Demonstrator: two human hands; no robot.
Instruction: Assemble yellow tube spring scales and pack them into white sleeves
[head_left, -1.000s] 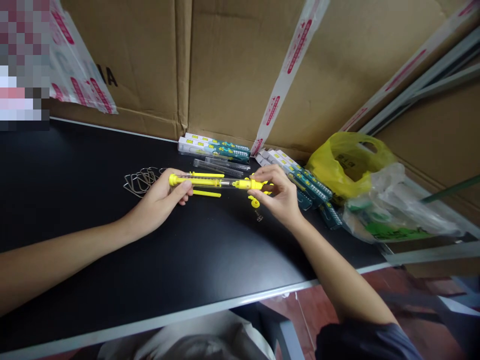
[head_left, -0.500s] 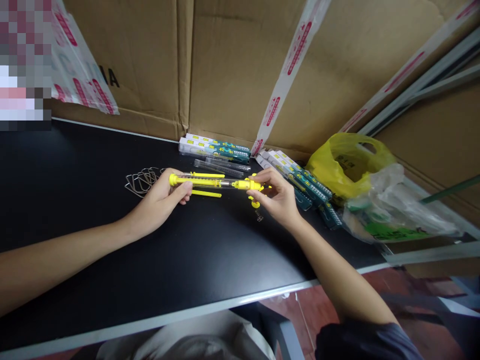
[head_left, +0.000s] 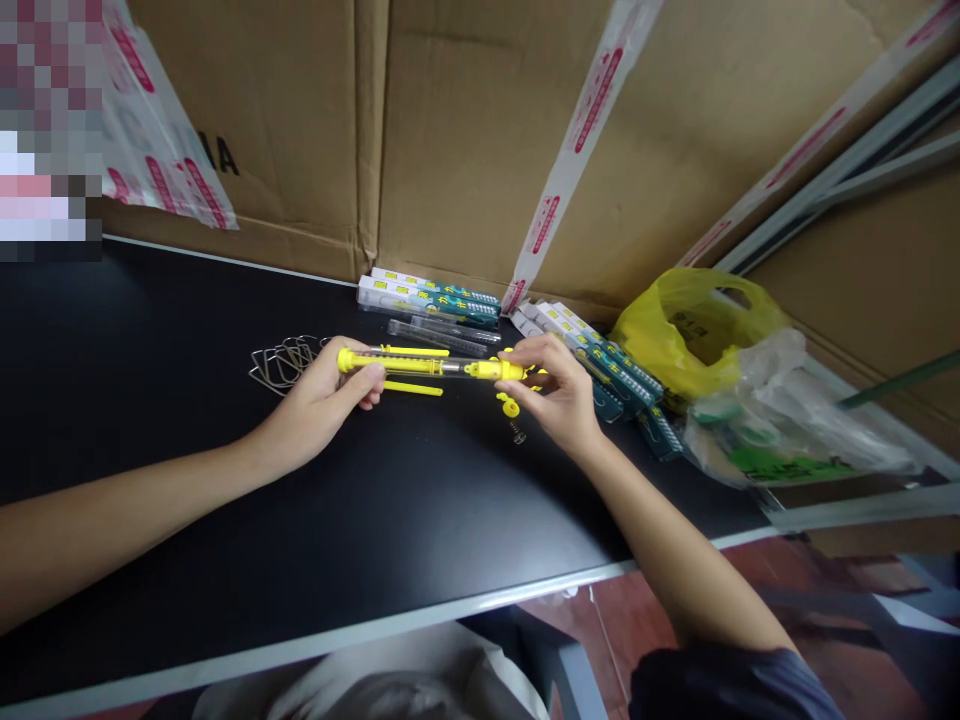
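Observation:
A spring scale (head_left: 409,366), a clear tube with yellow parts and metal inside, is held level above the black table. My left hand (head_left: 337,385) is closed round its left end, by the yellow cap. At its right end, the thumb and fingers of my right hand (head_left: 556,385) pinch the yellow end piece (head_left: 495,370). Behind the tube lie yellow strips (head_left: 412,388), partly hidden by it. Small yellow pieces (head_left: 510,405) and a little coil spring (head_left: 517,432) lie beside my right hand. Clear tubes (head_left: 439,333) rest just beyond the scale.
Bent metal wires (head_left: 281,365) lie left of my left hand. Printed boxes (head_left: 427,295) stand at the back, with a further stack of boxes (head_left: 615,370) to the right. A yellow plastic bag (head_left: 645,325) and a clear bag (head_left: 795,430) sit at the right edge. Large cardboard (head_left: 465,130) stands behind.
Both hands hold the spring scale in nearly the same place. The fingers of my right hand have shifted slightly at its right end.

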